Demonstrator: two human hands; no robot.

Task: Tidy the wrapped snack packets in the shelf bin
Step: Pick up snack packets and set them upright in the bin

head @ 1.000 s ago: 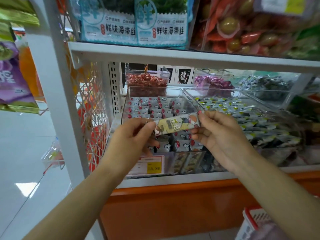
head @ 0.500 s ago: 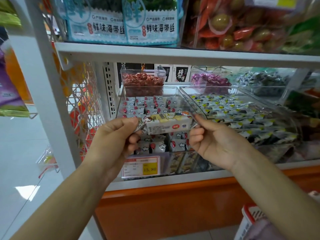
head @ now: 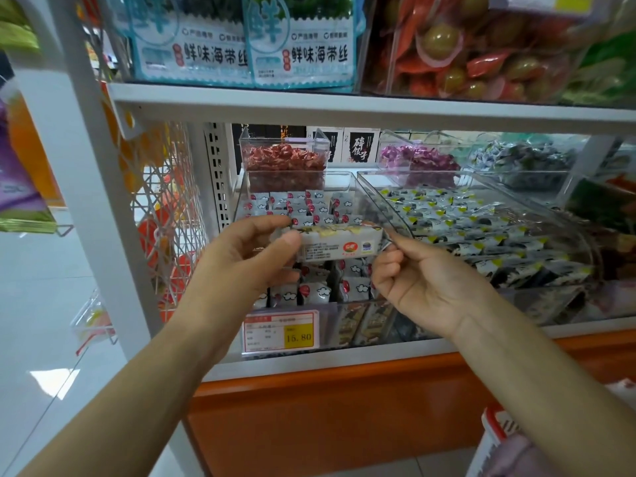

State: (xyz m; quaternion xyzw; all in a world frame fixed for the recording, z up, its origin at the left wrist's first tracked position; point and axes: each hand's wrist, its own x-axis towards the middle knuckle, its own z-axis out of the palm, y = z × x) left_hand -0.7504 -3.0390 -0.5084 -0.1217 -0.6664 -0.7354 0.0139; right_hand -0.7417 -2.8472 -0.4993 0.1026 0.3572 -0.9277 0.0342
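Both hands hold one long wrapped snack packet [head: 339, 246] level in the air, just above the front half of a clear shelf bin [head: 339, 182]. The left hand [head: 251, 256] pinches the packet's left end between thumb and forefinger, the other fingers loosely bent beneath it. The right hand [head: 420, 280] pinches the crimped right end between thumb and forefinger tip, and its remaining fingers are curled into the palm. The packet's pale printed side faces the camera, with small text and a red logo near its right end.

Under the packet the bin holds many small white packets [head: 299, 208] with red and cloud marks, standing in rough rows at the back and lying looser toward the front. A price tag [head: 280, 330] reading 15.80 sits on the bin's front wall. Touching the bin on the right is a second clear bin [head: 373, 182] filled with black, white and yellow-green packets [head: 481, 228]. Behind these stand a smaller tub of red-wrapped sweets [head: 284, 160] and one of purple-wrapped sweets [head: 420, 158].

The white shelf [head: 344, 105] above carries blue-and-white seaweed bags [head: 299, 46]. A white wire rack [head: 161, 208] hangs at the left side of the unit, and an orange panel [head: 327, 425] runs below the bins
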